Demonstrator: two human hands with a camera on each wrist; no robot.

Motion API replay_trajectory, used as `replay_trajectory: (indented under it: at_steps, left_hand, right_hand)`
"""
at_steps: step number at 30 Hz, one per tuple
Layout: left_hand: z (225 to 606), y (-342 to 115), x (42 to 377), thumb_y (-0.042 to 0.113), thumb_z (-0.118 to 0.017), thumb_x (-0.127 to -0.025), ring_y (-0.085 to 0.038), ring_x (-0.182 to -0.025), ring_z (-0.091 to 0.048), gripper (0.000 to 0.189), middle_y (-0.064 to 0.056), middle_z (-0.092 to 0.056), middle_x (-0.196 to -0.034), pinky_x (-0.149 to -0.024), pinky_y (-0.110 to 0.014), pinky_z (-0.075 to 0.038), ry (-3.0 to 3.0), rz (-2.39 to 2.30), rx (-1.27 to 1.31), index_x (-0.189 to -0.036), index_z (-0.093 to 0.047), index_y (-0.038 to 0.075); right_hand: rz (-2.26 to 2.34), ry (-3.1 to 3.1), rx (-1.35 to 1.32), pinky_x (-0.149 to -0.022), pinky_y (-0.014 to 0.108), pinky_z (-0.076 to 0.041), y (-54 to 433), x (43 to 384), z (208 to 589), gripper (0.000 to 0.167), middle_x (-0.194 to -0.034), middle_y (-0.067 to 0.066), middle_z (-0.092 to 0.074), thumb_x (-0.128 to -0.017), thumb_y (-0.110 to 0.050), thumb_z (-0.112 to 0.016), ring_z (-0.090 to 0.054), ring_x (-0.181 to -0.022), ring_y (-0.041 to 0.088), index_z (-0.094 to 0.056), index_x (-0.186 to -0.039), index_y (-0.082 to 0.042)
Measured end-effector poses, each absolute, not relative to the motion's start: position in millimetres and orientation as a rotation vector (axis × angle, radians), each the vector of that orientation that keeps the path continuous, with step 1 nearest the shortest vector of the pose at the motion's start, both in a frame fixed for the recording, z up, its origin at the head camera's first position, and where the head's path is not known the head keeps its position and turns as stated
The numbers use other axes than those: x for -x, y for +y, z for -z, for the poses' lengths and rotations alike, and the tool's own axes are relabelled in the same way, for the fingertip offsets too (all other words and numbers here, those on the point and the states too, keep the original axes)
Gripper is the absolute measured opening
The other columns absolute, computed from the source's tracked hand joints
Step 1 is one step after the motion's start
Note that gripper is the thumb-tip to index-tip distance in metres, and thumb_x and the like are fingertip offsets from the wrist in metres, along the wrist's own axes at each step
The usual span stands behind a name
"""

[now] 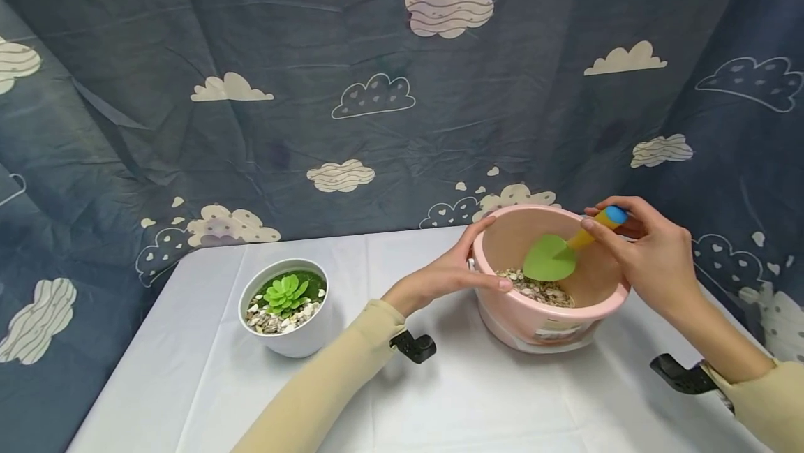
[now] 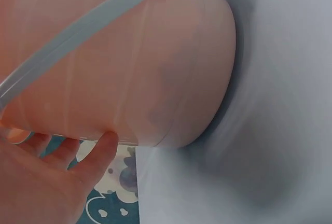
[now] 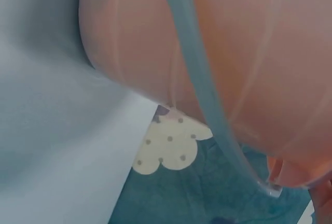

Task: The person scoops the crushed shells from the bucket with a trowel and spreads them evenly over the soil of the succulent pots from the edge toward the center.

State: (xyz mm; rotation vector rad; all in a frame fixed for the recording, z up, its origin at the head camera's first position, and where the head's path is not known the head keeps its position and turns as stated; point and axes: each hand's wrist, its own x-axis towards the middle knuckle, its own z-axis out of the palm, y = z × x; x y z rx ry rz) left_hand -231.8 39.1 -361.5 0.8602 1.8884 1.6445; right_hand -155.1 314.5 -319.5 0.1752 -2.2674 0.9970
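A pink bucket (image 1: 534, 327) stands on the table, with pebbles (image 1: 541, 290) in its bottom. At its left side my left hand (image 1: 442, 273) grips the rim, thumb along the front; in the left wrist view the fingers (image 2: 98, 154) touch the pink wall. Over the right rim, my right hand (image 1: 659, 257) holds a toy trowel by its yellow handle (image 1: 581, 239) with a blue end. The green blade (image 1: 550, 258) slants down into the bucket, close above the pebbles; whether it touches them I cannot tell. In the right wrist view the bucket (image 3: 140, 42) hides most of that hand.
To the left stands a white pot (image 1: 295, 341) holding a green succulent (image 1: 285, 294) among pale pebbles. A pale bucket handle (image 3: 194, 63) hangs down the outer wall. Behind the white-covered table (image 1: 213, 369) hangs a dark blue cloth (image 1: 301, 34) with clouds.
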Motion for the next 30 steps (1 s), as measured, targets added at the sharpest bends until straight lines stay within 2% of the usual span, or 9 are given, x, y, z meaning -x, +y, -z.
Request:
replay_trajectory:
  at_steps: [5, 9, 12, 14, 20, 30]
  left_hand:
    - [366, 41, 231, 0.022, -0.081, -0.078, -0.008, -0.140, -0.026, 0.099, 0.012, -0.026, -0.153, -0.112, -0.041, -0.019, 1.866, -1.680, -0.863, -0.152, -0.019, 0.046]
    - [367, 41, 230, 0.022, -0.080, -0.078, -0.009, -0.140, -0.025, 0.098, 0.013, -0.025, -0.154, -0.112, -0.043, -0.017, 1.867, -1.684, -0.870, -0.151, -0.019, 0.047]
    - [367, 40, 230, 0.023, -0.080, -0.078, -0.012, -0.141, -0.025, 0.099, 0.011, -0.025, -0.154, -0.112, -0.044, -0.018, 1.871, -1.685, -0.872, -0.152, -0.019, 0.046]
    - [367, 40, 230, 0.023, -0.080, -0.078, -0.014, -0.141, -0.025, 0.099, 0.010, -0.026, -0.154, -0.111, -0.045, -0.020, 1.872, -1.684, -0.869, -0.152, -0.019, 0.046]
    - [368, 39, 230, 0.023, -0.080, -0.077, -0.018, -0.141, -0.026, 0.099, 0.007, -0.026, -0.154, -0.110, -0.046, -0.023, 1.881, -1.671, -0.866, -0.152, -0.020, 0.047]
    - [365, 39, 231, 0.023, -0.080, -0.078, -0.014, -0.142, -0.023, 0.098, 0.007, -0.023, -0.157, -0.112, -0.046, -0.019, 1.875, -1.670, -0.867, -0.151, -0.019, 0.047]
  right_hand:
    - [-0.929, -2.368, -0.202, -0.071, 0.005, -0.044, 310, 164, 320, 0.030, -0.105, 0.007, -0.069, -0.087, -0.015, -0.076, -0.058, -0.085, -0.015, -0.064, -0.114, -0.009]
    - [-0.899, -2.506, -0.166, -0.066, 0.005, -0.045, 309, 169, 317, 0.033, -0.103, 0.013, -0.066, -0.091, -0.023, -0.072, -0.064, -0.084, 0.009, -0.060, -0.115, -0.004]
    - [-0.909, -2.594, -0.125, -0.063, 0.008, -0.047, 309, 174, 313, 0.040, -0.103, 0.019, -0.062, -0.094, -0.028, -0.069, -0.064, -0.086, 0.027, -0.056, -0.117, 0.001]
    - [-0.933, -2.637, -0.112, -0.062, 0.010, -0.048, 308, 177, 310, 0.043, -0.105, 0.021, -0.061, -0.095, -0.030, -0.066, -0.063, -0.087, 0.032, -0.054, -0.119, 0.003]
    - [-1.024, -2.673, -0.072, -0.063, 0.010, -0.048, 307, 185, 308, 0.046, -0.109, 0.024, -0.059, -0.097, -0.032, -0.063, -0.062, -0.092, 0.034, -0.052, -0.123, 0.006]
    - [-1.261, -2.766, -0.202, -0.071, 0.028, -0.057, 308, 202, 302, 0.042, -0.109, 0.023, -0.061, -0.097, -0.028, -0.063, -0.066, -0.090, 0.025, -0.054, -0.123, 0.003]
